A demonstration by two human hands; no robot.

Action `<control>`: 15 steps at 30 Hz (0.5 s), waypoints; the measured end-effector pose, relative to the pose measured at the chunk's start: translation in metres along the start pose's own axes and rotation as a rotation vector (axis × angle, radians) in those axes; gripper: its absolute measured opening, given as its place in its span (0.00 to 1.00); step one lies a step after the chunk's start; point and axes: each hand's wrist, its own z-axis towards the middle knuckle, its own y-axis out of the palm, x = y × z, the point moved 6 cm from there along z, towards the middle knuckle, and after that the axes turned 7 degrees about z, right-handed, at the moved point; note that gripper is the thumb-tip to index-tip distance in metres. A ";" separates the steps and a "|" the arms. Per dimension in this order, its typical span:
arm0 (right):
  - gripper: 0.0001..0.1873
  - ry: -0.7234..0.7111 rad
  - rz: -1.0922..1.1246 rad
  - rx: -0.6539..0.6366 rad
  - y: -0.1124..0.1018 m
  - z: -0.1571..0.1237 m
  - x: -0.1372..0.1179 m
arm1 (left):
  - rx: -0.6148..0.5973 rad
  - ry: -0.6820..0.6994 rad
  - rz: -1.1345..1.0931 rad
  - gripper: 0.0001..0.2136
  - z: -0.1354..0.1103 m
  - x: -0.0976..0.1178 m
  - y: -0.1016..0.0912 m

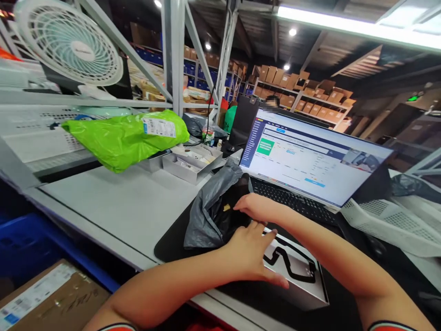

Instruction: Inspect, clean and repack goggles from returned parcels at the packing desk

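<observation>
A grey plastic bag (206,216) lies with its dark mouth gaping toward me, a small tan piece (226,208) showing inside. At its far rim is my right hand (257,207), fingers together and bent down over the edge; the fingertips are partly lost against the dark lining. My left hand (250,250) is spread wide over the near end of a white box (299,271) with a black angular line design on top. Its thumb and forefinger reach along the box's two sides. The hand hides that end of the box.
A black mat (172,239) lies beneath the bag and box. Behind are a keyboard (292,197) and a monitor (306,161). A green parcel (127,138) and a grey tray (188,165) stand left. A white basket (389,223) is right, a labelled carton (51,299) lower left.
</observation>
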 end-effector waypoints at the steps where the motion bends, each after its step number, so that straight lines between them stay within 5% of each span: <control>1: 0.16 -0.001 0.016 0.046 -0.010 -0.013 0.001 | -0.003 -0.004 -0.008 0.52 0.000 -0.003 -0.005; 5: 0.15 0.013 0.174 0.273 -0.042 -0.093 0.009 | 0.068 -0.050 0.025 0.47 -0.016 -0.031 -0.029; 7: 0.16 0.089 0.329 0.294 -0.036 -0.144 0.022 | 0.077 -0.108 0.101 0.41 -0.032 -0.052 -0.030; 9: 0.27 0.205 0.495 0.283 -0.014 -0.195 0.036 | 0.030 -0.119 0.179 0.39 -0.049 -0.071 -0.021; 12: 0.65 0.333 0.656 0.217 0.036 -0.248 0.048 | -0.019 -0.150 0.293 0.23 -0.068 -0.096 -0.003; 15: 0.77 0.392 0.730 0.148 0.077 -0.266 0.042 | 0.050 -0.195 0.376 0.17 -0.076 -0.111 -0.010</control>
